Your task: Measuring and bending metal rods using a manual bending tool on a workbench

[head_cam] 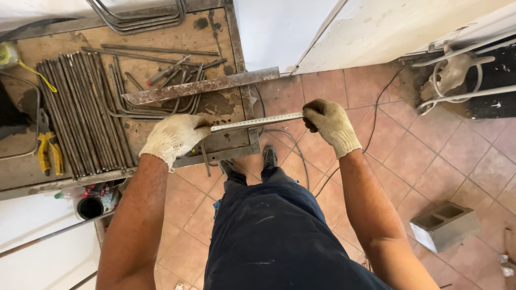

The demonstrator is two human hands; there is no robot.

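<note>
A tape measure blade point(257, 122) runs level across the middle of the frame, just past the right edge of the workbench point(215, 37). The gloved left hand point(174, 137) pins one end against the bench, fingers curled over it; the gloved right hand point(329, 122) is closed around the other end. Above the blade lies a rusty angle iron point(200, 87). Straight steel rods point(80, 115) fill the left of the bench beside yellow-handled pliers point(49, 153). A concrete block point(444, 224) sits on the tiled floor point(430, 156), lower right.

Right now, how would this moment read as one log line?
left hand: gloved, grips tape measure | right hand: gloved, grips its other end | below: workbench, straight rods
</note>
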